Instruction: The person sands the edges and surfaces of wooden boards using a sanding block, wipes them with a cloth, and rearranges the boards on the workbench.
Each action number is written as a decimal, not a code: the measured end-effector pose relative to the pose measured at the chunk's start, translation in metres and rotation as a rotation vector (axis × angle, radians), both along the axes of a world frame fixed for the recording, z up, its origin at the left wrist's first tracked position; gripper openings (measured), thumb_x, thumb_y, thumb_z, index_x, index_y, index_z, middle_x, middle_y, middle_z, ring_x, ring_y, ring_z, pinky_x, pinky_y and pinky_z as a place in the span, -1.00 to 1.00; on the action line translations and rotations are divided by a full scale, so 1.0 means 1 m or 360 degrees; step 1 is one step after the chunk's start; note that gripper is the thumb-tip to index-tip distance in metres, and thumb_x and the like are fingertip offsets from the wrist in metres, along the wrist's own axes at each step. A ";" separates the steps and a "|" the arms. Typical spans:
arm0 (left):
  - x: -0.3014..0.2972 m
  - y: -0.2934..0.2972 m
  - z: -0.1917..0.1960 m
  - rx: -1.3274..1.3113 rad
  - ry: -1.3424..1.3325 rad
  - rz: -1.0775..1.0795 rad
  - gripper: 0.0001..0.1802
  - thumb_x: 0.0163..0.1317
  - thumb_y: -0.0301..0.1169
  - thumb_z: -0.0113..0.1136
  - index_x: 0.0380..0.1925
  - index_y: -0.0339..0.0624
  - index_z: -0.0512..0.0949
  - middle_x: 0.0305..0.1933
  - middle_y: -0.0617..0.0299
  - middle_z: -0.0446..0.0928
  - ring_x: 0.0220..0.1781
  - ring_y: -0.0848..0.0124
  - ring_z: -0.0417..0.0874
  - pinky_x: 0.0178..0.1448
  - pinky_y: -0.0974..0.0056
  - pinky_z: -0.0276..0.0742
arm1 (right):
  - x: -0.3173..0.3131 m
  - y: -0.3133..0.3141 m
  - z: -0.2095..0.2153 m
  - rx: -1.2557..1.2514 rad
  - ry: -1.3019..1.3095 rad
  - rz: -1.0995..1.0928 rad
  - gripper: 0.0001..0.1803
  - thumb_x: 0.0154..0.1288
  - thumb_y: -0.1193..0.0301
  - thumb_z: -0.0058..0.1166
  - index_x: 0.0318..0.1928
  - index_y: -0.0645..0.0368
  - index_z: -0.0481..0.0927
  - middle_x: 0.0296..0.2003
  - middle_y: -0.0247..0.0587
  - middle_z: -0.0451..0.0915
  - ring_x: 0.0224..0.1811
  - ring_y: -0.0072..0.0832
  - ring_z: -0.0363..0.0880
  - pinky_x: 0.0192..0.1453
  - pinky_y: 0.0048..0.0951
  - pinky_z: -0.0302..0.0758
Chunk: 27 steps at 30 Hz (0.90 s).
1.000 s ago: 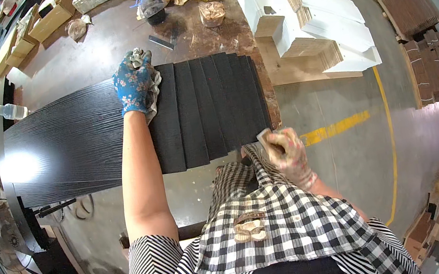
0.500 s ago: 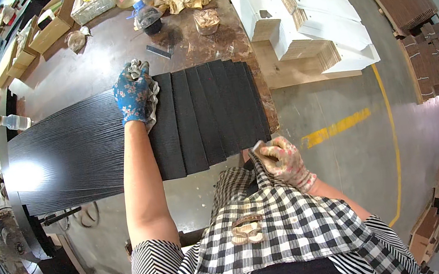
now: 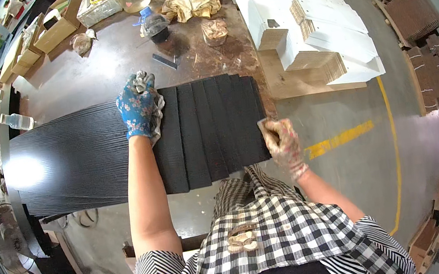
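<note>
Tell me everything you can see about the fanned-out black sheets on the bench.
The black sheets lie flat on the brown workbench, overlapped like a fan so each shows a narrow strip. They look like thin, matte card or board with a fine ribbed grain. The left hand, in a blue patterned glove, presses a crumpled rag on them near the far edge. The right hand, in a stained light glove, holds their near right corner.

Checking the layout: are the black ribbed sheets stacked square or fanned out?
Fanned out: the black ribbed sheets overlap in steps, each long edge showing, under the left hand.
</note>
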<state>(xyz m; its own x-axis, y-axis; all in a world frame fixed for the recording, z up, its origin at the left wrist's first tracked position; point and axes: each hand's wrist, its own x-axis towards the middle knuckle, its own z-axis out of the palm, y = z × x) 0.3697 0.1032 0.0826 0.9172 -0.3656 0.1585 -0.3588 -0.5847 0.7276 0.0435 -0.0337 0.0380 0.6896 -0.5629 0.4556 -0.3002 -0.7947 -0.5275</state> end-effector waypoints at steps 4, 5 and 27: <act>0.001 0.005 -0.004 -0.0077 -0.0048 -0.0021 -0.62 0.21 -0.17 0.30 -0.10 -0.21 0.65 -0.13 0.06 0.69 -0.07 0.21 0.71 0.03 0.20 0.56 | 0.067 -0.056 -0.005 -0.0193 -0.0121 0.0006 -0.81 0.18 0.47 0.29 -0.29 0.09 0.49 -0.38 -0.16 0.56 -0.31 -0.18 0.56 -0.31 -0.20 0.52; -0.003 0.001 -0.001 -0.0112 -0.0021 -0.0062 -0.64 0.22 -0.18 0.30 -0.11 -0.20 0.65 -0.15 0.09 0.70 -0.10 0.24 0.72 0.00 0.21 0.56 | 0.084 -0.071 -0.007 -0.0215 -0.0239 -0.0004 -0.81 0.18 0.47 0.30 -0.31 0.10 0.50 -0.38 -0.16 0.58 -0.31 -0.19 0.56 -0.29 -0.21 0.52; 0.006 0.002 -0.015 -0.0263 -0.0013 -0.0055 -0.64 0.26 -0.17 0.23 -0.12 -0.21 0.64 -0.16 0.09 0.69 -0.14 0.31 0.68 -0.02 0.26 0.54 | -0.075 0.041 0.010 0.0341 0.0094 -0.0049 -0.63 0.06 0.57 0.28 -0.09 0.13 0.51 -0.32 -0.08 0.48 -0.37 -0.22 0.54 -0.35 -0.22 0.49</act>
